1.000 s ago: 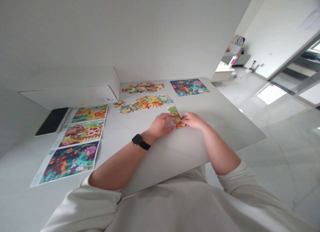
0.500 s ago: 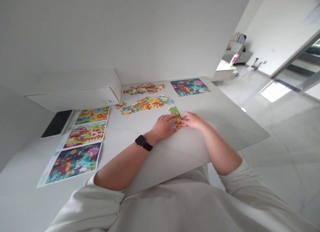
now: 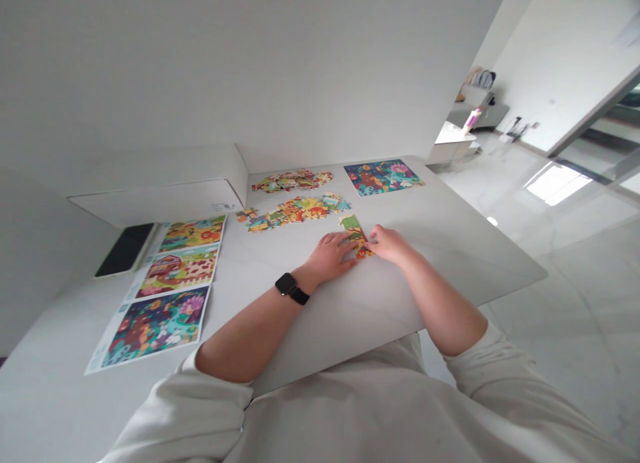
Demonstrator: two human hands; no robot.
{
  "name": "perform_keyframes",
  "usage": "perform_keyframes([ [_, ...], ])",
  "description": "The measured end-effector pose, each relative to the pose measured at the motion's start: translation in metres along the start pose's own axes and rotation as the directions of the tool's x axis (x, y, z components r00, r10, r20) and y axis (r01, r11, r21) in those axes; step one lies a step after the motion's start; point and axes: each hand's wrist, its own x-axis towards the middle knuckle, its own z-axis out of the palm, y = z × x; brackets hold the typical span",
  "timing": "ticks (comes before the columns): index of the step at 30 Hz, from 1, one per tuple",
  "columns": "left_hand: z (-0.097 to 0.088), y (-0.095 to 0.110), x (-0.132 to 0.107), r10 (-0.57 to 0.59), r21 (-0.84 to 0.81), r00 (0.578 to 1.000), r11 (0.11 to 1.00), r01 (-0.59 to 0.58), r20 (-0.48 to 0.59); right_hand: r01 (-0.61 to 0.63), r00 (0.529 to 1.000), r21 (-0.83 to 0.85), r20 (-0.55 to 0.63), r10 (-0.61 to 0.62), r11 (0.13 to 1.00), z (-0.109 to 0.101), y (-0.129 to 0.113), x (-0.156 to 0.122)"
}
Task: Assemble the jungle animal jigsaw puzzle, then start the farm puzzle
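A small joined section of jigsaw puzzle (image 3: 354,228), green above and orange-yellow below, lies on the table between my hands. My left hand (image 3: 331,258) rests flat along its left side, fingers stretched out and touching it; a black watch (image 3: 287,284) is on that wrist. At the lower right edge of the section, my right hand (image 3: 389,243) has its thumb and fingers pinched on a puzzle piece, mostly covered by the fingertips. Just behind lies a heap of loose yellow-orange puzzle pieces (image 3: 300,210).
A second heap of pieces (image 3: 293,180) lies by the wall. To its right is an assembled dark-blue puzzle (image 3: 384,176). On the left are a sheet of printed pictures (image 3: 170,273), a phone (image 3: 125,250) and a white box (image 3: 165,200). The table's edge (image 3: 500,235) runs along the right.
The whole view has shifted slightly, moving the scene a little right and down. Both hands stay at the puzzle section, with the right fingers a little more bent.
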Motion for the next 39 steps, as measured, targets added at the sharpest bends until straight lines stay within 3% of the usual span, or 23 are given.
perform_keyframes([
  [18,-0.004,0.003,-0.003,0.031,0.057,0.999,0.998,-0.032,0.020,0.027,1.000,0.015,0.001,-0.027,1.000,0.002,0.005,0.003],
  [22,-0.018,0.005,-0.001,0.032,-0.012,0.998,0.999,-0.032,-0.061,0.024,0.999,0.096,0.029,-0.026,0.995,-0.001,0.006,0.006],
  [26,-0.056,0.001,0.003,-0.107,-0.094,0.951,0.992,0.083,-0.291,0.094,0.995,0.115,0.021,-0.097,0.989,-0.017,0.001,0.008],
  [31,-0.107,-0.013,-0.012,-0.303,-0.242,0.853,0.946,0.216,-0.424,0.220,0.975,0.029,0.009,-0.220,0.975,-0.046,-0.012,0.021],
  [35,-0.119,-0.025,-0.043,-0.389,-0.249,0.842,0.917,0.312,-0.373,0.236,0.971,-0.022,0.025,-0.236,0.971,-0.059,-0.022,0.054],
  [39,-0.107,-0.035,-0.070,-0.477,-0.213,0.845,0.876,0.433,-0.243,0.206,0.978,0.005,0.026,-0.206,0.979,-0.055,-0.038,0.099],
])
